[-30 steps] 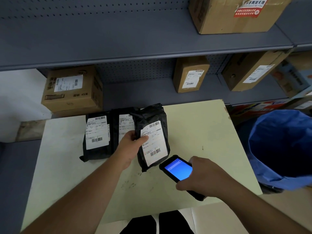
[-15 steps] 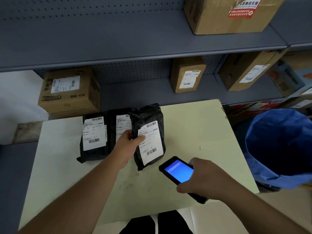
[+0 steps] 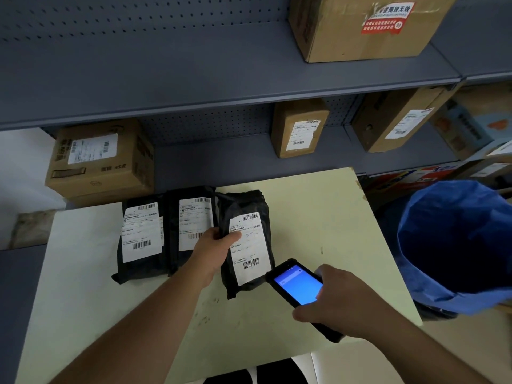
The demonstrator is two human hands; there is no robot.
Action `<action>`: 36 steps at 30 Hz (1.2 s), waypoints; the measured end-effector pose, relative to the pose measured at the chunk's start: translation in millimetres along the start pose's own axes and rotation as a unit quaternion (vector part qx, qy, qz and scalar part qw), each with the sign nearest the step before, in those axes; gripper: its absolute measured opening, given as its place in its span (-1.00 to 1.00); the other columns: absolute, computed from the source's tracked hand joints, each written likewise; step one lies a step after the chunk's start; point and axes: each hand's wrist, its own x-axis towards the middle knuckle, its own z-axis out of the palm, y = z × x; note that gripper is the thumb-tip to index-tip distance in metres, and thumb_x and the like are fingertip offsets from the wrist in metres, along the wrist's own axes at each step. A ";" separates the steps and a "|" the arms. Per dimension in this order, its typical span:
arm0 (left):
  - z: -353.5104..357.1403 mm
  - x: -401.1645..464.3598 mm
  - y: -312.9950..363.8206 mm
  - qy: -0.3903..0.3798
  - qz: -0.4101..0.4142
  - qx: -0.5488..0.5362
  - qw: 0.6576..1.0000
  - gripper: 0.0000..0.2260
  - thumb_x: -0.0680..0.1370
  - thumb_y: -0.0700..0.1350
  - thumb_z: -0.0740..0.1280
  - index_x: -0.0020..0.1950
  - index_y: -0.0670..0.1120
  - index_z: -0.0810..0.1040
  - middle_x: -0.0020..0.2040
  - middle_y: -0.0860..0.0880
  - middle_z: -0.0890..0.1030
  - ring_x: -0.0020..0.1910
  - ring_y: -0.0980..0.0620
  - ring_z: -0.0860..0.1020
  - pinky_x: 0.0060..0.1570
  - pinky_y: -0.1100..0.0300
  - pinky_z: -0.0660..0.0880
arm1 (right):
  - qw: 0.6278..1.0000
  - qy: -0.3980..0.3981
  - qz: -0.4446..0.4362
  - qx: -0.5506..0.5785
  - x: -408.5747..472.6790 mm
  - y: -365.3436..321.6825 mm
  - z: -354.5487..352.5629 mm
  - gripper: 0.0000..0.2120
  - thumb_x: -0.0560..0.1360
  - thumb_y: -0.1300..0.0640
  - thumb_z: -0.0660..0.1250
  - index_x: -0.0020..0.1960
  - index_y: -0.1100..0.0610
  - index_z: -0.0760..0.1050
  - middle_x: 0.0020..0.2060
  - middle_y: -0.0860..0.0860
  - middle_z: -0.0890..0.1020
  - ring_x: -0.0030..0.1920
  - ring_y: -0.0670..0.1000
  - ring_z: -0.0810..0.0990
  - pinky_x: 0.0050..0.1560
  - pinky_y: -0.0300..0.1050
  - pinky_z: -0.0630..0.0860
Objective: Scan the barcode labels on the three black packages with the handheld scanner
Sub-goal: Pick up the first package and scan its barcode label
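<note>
From my remote seat I see the left hand (image 3: 213, 252) pinching the left edge of the rightmost black package (image 3: 246, 245), thumb laid across its white shipping label (image 3: 249, 246), the fingers curled behind the bag. The right hand (image 3: 336, 303) is wrapped around the handheld scanner (image 3: 297, 286), whose blue screen faces up and whose top end sits just beside the lower right corner of that package, near the lower barcode. The other 2 black packages lie flat to the left: the middle one (image 3: 191, 225) touching the held bag, the left one (image 3: 141, 236) touching the middle one (each shows a label with a barcode top and bottom). All 3 rest on the pale green table (image 3: 318, 217). Beyond it, grey metal shelves (image 3: 194, 79) carry cardboard boxes (image 3: 99, 159), and a blue-lined bin (image 3: 457, 245) stands just beside the table's right edge.
</note>
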 end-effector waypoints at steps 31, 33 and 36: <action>88.3 114.8 20.5 0.044 -0.083 0.061 0.994 -0.65 0.61 0.15 0.39 0.24 -0.07 0.67 0.09 -0.08 0.74 0.05 -0.14 0.70 0.18 -0.08 0.65 | 0.995 -0.081 0.034 0.053 77.4 16.9 -24.4 -0.38 0.25 -0.23 0.49 0.24 -0.14 0.38 -0.01 -0.12 0.62 -0.02 -0.14 0.61 0.00 -0.24 0.53; 88.4 109.5 18.4 0.057 -0.072 0.077 0.993 -0.66 0.60 0.14 0.39 0.25 -0.05 0.65 0.10 -0.06 0.73 0.05 -0.13 0.70 0.16 -0.12 0.66 | 0.995 -0.081 0.028 0.057 77.1 15.5 -27.7 -0.41 0.30 -0.21 0.52 0.25 -0.13 0.39 -0.02 -0.11 0.62 -0.03 -0.15 0.61 -0.07 -0.27 0.49; 84.1 88.8 14.8 0.066 -0.023 0.114 0.991 -0.75 0.60 0.07 0.41 0.23 0.01 0.59 0.15 -0.03 0.71 0.04 -0.06 0.70 0.09 -0.08 0.69 | 0.994 -0.079 0.016 0.068 76.2 10.1 -31.0 -0.42 0.36 -0.18 0.56 0.27 -0.11 0.40 0.02 -0.13 0.62 0.00 -0.18 0.59 -0.07 -0.26 0.48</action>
